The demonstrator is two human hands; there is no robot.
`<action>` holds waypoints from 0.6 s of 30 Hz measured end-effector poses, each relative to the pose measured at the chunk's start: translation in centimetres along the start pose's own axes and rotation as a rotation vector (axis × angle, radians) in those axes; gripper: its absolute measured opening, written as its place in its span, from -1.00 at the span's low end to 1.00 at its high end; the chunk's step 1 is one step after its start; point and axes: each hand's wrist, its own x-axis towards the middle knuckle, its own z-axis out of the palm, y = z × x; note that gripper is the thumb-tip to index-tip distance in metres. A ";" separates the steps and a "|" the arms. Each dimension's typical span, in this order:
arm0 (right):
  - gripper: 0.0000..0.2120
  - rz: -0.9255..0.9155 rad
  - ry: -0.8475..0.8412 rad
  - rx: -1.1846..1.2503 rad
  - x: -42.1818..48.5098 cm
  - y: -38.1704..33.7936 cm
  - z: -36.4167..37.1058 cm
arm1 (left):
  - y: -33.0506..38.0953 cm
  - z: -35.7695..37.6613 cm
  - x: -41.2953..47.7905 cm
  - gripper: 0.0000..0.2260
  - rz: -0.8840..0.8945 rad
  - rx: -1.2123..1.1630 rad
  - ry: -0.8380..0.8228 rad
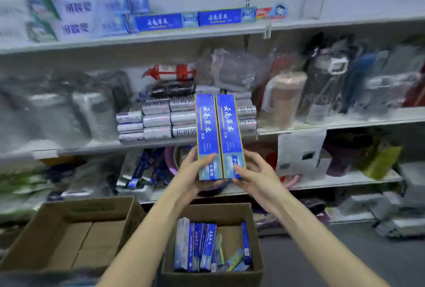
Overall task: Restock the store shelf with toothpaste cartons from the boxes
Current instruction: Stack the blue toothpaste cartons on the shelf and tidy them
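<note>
Two blue toothpaste cartons stand upright side by side in front of the middle shelf. My left hand grips the bottom of the left carton, thumb across its front. My right hand holds the bottom of the right carton from its right side. Below my arms an open cardboard box holds several more blue cartons standing on end. On the top shelf two matching blue cartons lie on their sides, next to stacked pale boxes.
An open cardboard box with only cardboard showing inside sits at lower left. The middle shelf carries wrapped grey packs, bagged goods and bottles. The lower shelf has plastic bags and a white bag. Grey floor lies at lower right.
</note>
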 end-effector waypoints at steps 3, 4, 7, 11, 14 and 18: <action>-0.61 -0.108 -0.061 -0.023 -0.4 -5.2 3.9 | 6.3 1.3 -1.4 -0.76 0.120 0.003 -0.051; -0.59 -0.151 -0.066 -0.039 -0.5 -6.6 5.1 | 8.1 1.6 -1.8 -0.76 0.151 0.011 -0.056; -0.57 -0.265 -0.071 -0.075 -0.7 -9.7 8.3 | 12.5 2.0 -2.3 -0.77 0.221 0.010 -0.079; -0.60 -0.362 -0.082 -0.100 1.2 -13.4 12.1 | 18.2 1.2 -1.0 -0.76 0.292 0.024 -0.110; -0.69 -0.445 -0.023 -0.138 4.4 -17.2 14.4 | 23.7 -0.2 1.2 -0.78 0.352 0.017 -0.123; -0.76 -0.592 0.116 -0.280 9.4 -22.1 15.5 | 30.8 -2.8 4.9 -0.76 0.445 0.036 -0.099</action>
